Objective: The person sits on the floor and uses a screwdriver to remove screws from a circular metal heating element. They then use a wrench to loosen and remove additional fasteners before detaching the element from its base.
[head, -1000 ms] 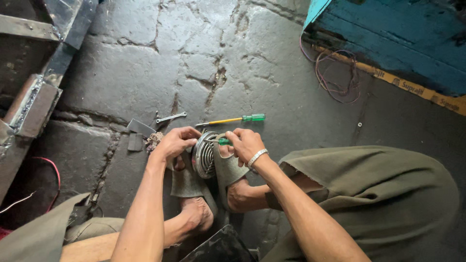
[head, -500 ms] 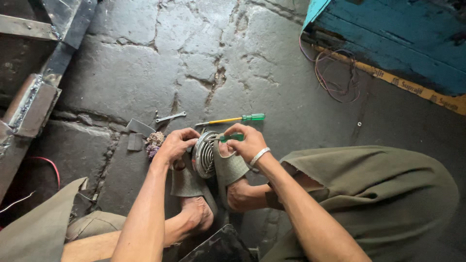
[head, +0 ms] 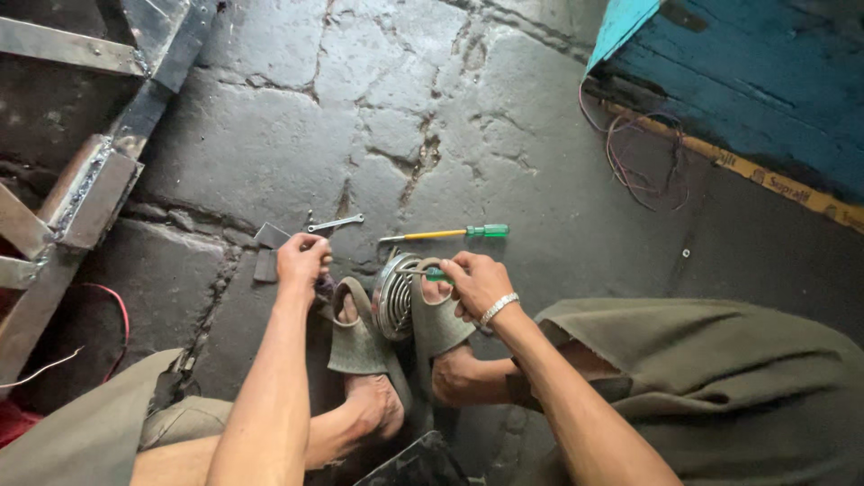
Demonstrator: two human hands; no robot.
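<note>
The round metal coil part (head: 396, 295) sits clamped between the sandalled feet. The right hand (head: 474, 283) grips a green-handled tool (head: 436, 273) against it; the left hand (head: 301, 259) curls closed nearby. A slip could jab toes.

both bare forearms reach forward from the bottom of the view. the left hand (head: 301, 259) is stretched ahead, fingers curled down, knuckles up. the right hand (head: 475, 283), a metal band at its wrist, is closed with fingers bent inward. both sandalled feet are drawn in below the hands.
</note>
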